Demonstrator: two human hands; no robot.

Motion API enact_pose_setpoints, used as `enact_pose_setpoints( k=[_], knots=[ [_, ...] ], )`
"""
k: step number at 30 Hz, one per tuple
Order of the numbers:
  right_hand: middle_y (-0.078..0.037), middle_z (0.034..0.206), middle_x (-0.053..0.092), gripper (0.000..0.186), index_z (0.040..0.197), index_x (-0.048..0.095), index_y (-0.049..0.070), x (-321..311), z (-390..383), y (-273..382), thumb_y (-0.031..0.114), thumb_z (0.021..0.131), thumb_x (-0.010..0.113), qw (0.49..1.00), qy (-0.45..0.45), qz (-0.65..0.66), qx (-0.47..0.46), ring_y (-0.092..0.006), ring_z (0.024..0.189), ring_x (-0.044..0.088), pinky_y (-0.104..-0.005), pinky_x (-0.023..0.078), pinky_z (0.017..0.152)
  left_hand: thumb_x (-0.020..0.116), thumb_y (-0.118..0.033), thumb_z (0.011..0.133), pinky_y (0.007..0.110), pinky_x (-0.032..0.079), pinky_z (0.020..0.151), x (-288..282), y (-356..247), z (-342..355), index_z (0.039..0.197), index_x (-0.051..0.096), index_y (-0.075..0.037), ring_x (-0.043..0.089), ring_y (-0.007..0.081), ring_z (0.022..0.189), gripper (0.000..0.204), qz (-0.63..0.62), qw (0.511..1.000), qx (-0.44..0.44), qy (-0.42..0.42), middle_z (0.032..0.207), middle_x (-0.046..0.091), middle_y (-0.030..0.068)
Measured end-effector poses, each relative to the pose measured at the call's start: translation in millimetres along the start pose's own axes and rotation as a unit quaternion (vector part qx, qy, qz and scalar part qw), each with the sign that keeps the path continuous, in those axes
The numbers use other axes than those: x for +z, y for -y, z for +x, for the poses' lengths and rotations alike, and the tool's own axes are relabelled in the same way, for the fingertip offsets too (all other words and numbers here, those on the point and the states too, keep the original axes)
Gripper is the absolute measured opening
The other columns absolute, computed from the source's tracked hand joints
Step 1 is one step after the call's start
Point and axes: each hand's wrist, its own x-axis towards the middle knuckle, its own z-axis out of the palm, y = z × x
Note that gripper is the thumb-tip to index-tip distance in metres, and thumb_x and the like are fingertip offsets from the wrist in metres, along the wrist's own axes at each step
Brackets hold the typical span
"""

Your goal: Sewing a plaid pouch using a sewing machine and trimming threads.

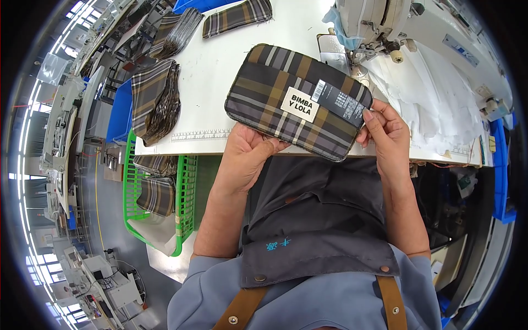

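Note:
Between my two hands is a plaid fabric pouch panel [258,91] in dark grey, brown and white, rectangular with rounded corners. It is tilted, its right end lower. A cream patch [298,104] sits at its middle, and a black printed label [338,100] lies beside that. My left hand [247,151] grips the near left edge, the fingers partly hidden beneath. At the right end my right hand [388,129] pinches the edge by the label, thumb on top. Just beyond stands the sewing machine head [374,27], with its metal plate [334,52] near the panel's far edge.
Stacks of plaid pieces [155,99] lie along the white table's [206,104] left side, with another plaid piece [237,18] at the back. A green basket [187,192] holding plaid pieces stands below left. White sheets [429,99] bunch at right, near a blue bin [499,170].

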Motion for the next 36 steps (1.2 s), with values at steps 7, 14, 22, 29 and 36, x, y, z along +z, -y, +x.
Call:
enact_pose_setpoints(
  k=[7, 14, 22, 29, 36],
  knots=[
    [-0.006, 0.089, 0.071, 0.022, 0.122, 0.058, -0.003, 9.3, -17.6, 11.8, 0.005, 0.102, 0.059, 0.992, 0.024, 0.001, -0.124, -0.0152, 0.075, 0.072, -0.0246, 0.054, 0.064, 0.055, 0.011, 0.090, 0.044, 0.053, 0.105, -29.1, 13.2, 8.6, 0.129, 0.054, 0.000, 0.062, 0.0231, 0.120, 0.041, -0.071, 0.995, 0.039, 0.061, 0.133, 0.060, 0.0159],
    [-0.015, 0.118, 0.073, 0.019, 0.097, 0.071, 0.004, 24.3, -45.0, 46.0, 0.004, 0.078, 0.072, 0.812, 0.271, -0.300, -0.422, -0.0263, 0.093, 0.074, -0.0316, 0.060, 0.075, 0.041, -0.029, 0.108, 0.053, 0.034, 0.121, 9.2, 15.9, 25.5, 0.134, 0.047, -0.006, 0.035, 0.0298, 0.148, 0.035, -0.290, 0.947, 0.137, -0.022, 0.153, 0.041, 0.0193],
    [-0.014, 0.117, 0.072, 0.023, 0.098, 0.070, 0.003, 16.6, -52.2, 12.7, 0.000, 0.075, 0.075, 0.821, 0.232, -0.312, -0.418, -0.0291, 0.096, 0.072, -0.0343, 0.061, 0.079, 0.057, -0.019, 0.101, 0.054, 0.037, 0.119, 0.7, 18.0, 30.2, 0.136, 0.048, -0.007, 0.042, 0.0304, 0.144, 0.038, -0.331, 0.932, 0.135, 0.064, 0.151, 0.046, 0.0184],
    [-0.014, 0.117, 0.072, 0.028, 0.099, 0.068, 0.001, 13.0, -54.0, -5.4, -0.004, 0.072, 0.075, 0.814, 0.229, -0.353, -0.401, -0.0304, 0.097, 0.071, -0.0366, 0.060, 0.082, 0.055, 0.007, 0.095, 0.052, 0.047, 0.113, -1.9, 20.9, 34.2, 0.128, 0.055, -0.009, 0.052, 0.0295, 0.137, 0.037, -0.291, 0.947, 0.120, 0.066, 0.143, 0.055, 0.0172],
    [-0.014, 0.118, 0.071, 0.030, 0.099, 0.067, 0.001, 13.9, -56.0, -14.7, -0.005, 0.070, 0.074, 0.818, 0.227, -0.350, -0.397, -0.0312, 0.096, 0.070, -0.0374, 0.060, 0.082, 0.051, 0.015, 0.091, 0.050, 0.049, 0.112, -6.5, 21.6, 36.0, 0.126, 0.056, -0.009, 0.055, 0.0290, 0.133, 0.042, -0.333, 0.937, 0.081, 0.068, 0.140, 0.058, 0.0171]
  ],
)
